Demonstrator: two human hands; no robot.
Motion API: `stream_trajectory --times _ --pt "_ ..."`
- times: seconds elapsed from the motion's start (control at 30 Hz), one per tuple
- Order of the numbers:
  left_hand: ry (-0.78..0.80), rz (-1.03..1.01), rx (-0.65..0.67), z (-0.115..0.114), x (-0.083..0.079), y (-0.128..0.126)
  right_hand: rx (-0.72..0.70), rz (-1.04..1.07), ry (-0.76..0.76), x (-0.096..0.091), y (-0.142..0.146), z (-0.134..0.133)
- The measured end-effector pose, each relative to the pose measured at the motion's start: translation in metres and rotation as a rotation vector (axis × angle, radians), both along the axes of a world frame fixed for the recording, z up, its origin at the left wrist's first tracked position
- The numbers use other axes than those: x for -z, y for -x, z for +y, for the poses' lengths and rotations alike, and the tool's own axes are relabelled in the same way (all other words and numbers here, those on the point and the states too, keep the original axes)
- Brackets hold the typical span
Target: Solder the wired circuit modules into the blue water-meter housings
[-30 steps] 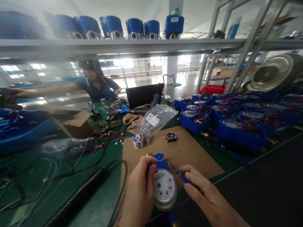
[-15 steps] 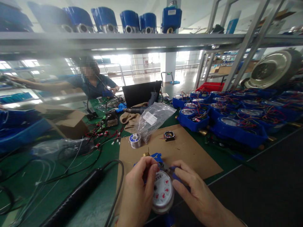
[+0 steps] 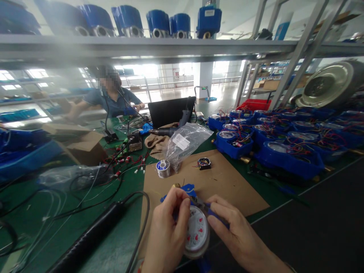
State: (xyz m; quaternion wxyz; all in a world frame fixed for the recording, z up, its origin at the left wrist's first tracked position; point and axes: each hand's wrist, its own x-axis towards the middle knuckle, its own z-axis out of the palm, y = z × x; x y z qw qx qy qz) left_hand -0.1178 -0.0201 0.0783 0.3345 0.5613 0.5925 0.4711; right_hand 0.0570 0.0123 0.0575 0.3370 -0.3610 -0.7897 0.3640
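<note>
In the head view, a round water meter dial (image 3: pixel 197 230) with small red pointers lies below my hands. My left hand (image 3: pixel 170 223) is closed in a pinch at the dial's upper left edge; whatever is between thumb and finger is hidden. Blue-handled pliers (image 3: pixel 218 215) are gripped in my right hand (image 3: pixel 231 223), their grey jaws pointing left close to my left fingertips. Just beyond my hands shows a blue housing part (image 3: pixel 187 188), with a brass fitting (image 3: pixel 176 185) beside it.
A brown cardboard sheet (image 3: pixel 241 189) carries a solder spool (image 3: pixel 163 169), a small black box of wires (image 3: pixel 204 163) and a plastic bag (image 3: pixel 189 140). Several blue meter housings (image 3: pixel 287 155) crowd the right. A black cable (image 3: pixel 93 231) runs at left. A person (image 3: pixel 109 98) sits opposite.
The view has shifted slightly. My left hand keeps its pinch, and the pliers stay close to it in my right hand. The person opposite has lowered the outstretched arm.
</note>
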Motion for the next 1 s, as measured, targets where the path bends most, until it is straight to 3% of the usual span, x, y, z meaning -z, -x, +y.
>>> stream_trajectory --times 0.17,0.3,0.57,0.63,0.77,0.87,0.93,1.0 --pt "-0.007 -0.089 0.017 0.003 0.004 0.0 0.193 0.101 -0.015 -0.003 0.0 0.005" --pt "0.041 -0.212 -0.022 0.001 0.01 0.001 0.259 0.141 0.002 -0.004 0.0 0.011" --pt "0.055 -0.337 -0.075 0.001 0.017 -0.003 0.388 0.24 0.149 0.014 -0.012 0.014" --pt "0.057 -0.361 -0.089 0.002 0.019 -0.002 0.406 0.184 0.136 0.017 -0.015 0.017" --pt "0.031 -0.399 -0.107 0.0 0.015 0.0 0.372 -0.116 -0.077 0.027 -0.019 0.031" --pt "-0.14 -0.422 -0.266 -0.007 0.002 0.009 0.414 -0.263 -0.169 0.039 -0.025 0.047" --pt "-0.407 -0.495 -0.515 -0.016 -0.006 0.025 0.477 -0.362 -0.233 0.047 -0.031 0.056" --pt "-0.703 -0.557 -0.746 -0.029 -0.003 0.046 0.52 -0.45 -0.296 0.053 -0.036 0.063"
